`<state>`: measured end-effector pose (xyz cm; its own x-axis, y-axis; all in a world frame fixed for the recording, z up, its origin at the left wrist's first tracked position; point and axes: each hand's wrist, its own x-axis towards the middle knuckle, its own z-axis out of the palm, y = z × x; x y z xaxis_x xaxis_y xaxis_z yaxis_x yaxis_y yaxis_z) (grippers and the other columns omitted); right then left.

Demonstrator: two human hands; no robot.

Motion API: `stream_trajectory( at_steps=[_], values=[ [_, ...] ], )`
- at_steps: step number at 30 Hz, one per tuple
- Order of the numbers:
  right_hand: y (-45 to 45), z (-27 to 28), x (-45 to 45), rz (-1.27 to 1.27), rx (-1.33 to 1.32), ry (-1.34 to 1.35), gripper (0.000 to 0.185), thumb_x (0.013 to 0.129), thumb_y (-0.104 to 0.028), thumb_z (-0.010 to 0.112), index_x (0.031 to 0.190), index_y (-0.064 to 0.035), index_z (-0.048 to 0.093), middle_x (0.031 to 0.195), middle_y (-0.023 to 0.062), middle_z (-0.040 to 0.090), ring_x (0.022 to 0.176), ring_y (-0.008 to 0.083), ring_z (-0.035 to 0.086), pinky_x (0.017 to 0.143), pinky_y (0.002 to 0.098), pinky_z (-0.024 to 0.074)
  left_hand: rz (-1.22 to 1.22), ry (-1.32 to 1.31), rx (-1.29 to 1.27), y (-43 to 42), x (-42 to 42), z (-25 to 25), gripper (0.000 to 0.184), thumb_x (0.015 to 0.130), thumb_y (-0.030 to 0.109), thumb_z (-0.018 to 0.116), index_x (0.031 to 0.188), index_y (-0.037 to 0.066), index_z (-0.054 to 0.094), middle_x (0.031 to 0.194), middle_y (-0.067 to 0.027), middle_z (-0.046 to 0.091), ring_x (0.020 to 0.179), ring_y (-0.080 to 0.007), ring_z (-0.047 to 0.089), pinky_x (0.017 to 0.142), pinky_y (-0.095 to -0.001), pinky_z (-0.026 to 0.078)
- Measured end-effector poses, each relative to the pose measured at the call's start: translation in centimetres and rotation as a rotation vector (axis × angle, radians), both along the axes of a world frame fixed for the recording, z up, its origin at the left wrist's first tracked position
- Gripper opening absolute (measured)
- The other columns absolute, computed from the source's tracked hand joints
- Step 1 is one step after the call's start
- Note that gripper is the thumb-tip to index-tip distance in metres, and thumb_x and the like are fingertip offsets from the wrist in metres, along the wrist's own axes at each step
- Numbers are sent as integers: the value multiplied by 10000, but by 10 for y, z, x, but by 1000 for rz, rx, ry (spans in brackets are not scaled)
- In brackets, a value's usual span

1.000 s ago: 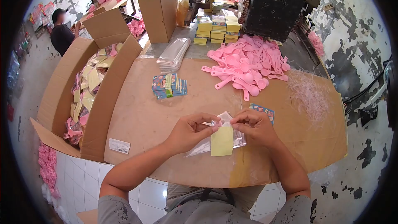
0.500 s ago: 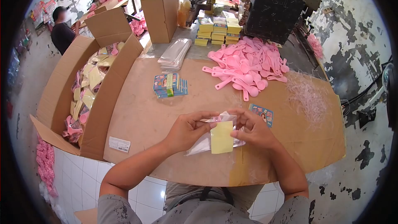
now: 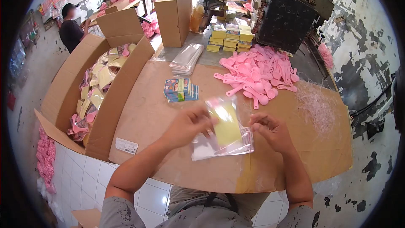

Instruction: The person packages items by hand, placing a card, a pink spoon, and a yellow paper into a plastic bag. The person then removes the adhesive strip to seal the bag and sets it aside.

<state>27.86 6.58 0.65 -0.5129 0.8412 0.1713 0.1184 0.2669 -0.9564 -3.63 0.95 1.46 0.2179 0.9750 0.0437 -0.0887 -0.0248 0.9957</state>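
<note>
A clear plastic bag (image 3: 232, 103) with a pale yellow card (image 3: 227, 123) inside is tilted above the cardboard-covered table. My left hand (image 3: 192, 124), smeared by motion, is closed on the bag's left side. Close to the bag's right side is my right hand (image 3: 272, 131), fingers bent and thumb apart, holding nothing I can see. Below the bag lie more clear plastic bags (image 3: 206, 150), flat on the cardboard. Pink scoops (image 3: 261, 74) are heaped beyond my right hand. A banded stack of blue printed cards (image 3: 180, 89) sits beyond my left hand.
At left stands an open cardboard box (image 3: 122, 101) full of packed bags. Flat plastic sleeves (image 3: 185, 59), stacks of yellow cards (image 3: 231, 38) and a black machine (image 3: 284, 23) are at the back. Plastic shreds (image 3: 316, 105) lie at right. A person (image 3: 71, 29) stands at far left.
My left hand has moved the bagged yellow card slightly up, and my right hand has let go and drawn off right. The blue card near my right hand no longer shows.
</note>
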Motion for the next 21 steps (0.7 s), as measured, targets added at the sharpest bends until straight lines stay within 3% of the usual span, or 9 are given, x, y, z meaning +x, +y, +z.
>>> stream_trajectory(
  at_steps=[1,3,6,9,11,14,17,21],
  values=[
    [3,2,6,-59,30,-34,269,966,-115,726,1215,-18,694,1010,34,727,943,123,683,838,307,541,104,-1,30,4,-13,9,257,1072,170,572,1251,-4,637,1088,-102,732,958,-183,728,849,-309,594],
    [8,9,17,-177,85,-102,268,952,-147,743,1191,-29,712,993,35,733,923,126,683,823,314,535,634,-391,332,22,-35,12,366,1107,274,491,1307,-11,605,1195,-125,714,1019,-213,724,905,-332,583],
    [20,24,34,-223,202,-353,311,909,-151,771,1183,-19,710,1028,77,723,939,193,693,838,344,536,743,-653,419,26,-35,39,433,1110,305,463,1372,-25,563,1289,-139,681,1106,-216,702,962,-353,561],
    [24,22,53,-226,430,-692,361,852,-153,801,1172,-14,709,1065,121,683,960,275,677,868,379,532,476,-19,337,24,-28,-8,411,1031,247,645,1392,54,603,1314,-112,662,1174,-205,651,901,-401,541],
    [24,21,58,-176,400,-750,374,826,-148,814,1159,-12,710,1067,134,653,975,302,662,879,398,528,281,405,331,15,0,-13,398,934,205,764,1302,82,677,1226,-96,671,1078,-225,656,849,-375,529],
    [27,16,62,-164,334,-757,374,797,-116,828,1138,-14,714,1041,131,634,964,299,655,869,405,526,193,831,587,7,28,-33,355,874,173,804,1197,56,714,1112,-98,664,977,-246,647,815,-347,527],
    [29,9,63,-175,278,-644,334,784,-62,826,1097,-14,719,991,109,629,931,270,655,839,399,525,163,941,652,7,35,-39,317,848,149,819,1127,38,719,1057,-111,638,965,-270,632,796,-357,529],
    [35,10,66,-182,225,-599,263,781,-3,814,1026,-8,718,919,82,622,873,235,648,795,377,523,108,657,339,10,36,-44,255,866,155,816,1056,23,710,982,-101,667,881,-240,633,795,-363,513]
  ],
)
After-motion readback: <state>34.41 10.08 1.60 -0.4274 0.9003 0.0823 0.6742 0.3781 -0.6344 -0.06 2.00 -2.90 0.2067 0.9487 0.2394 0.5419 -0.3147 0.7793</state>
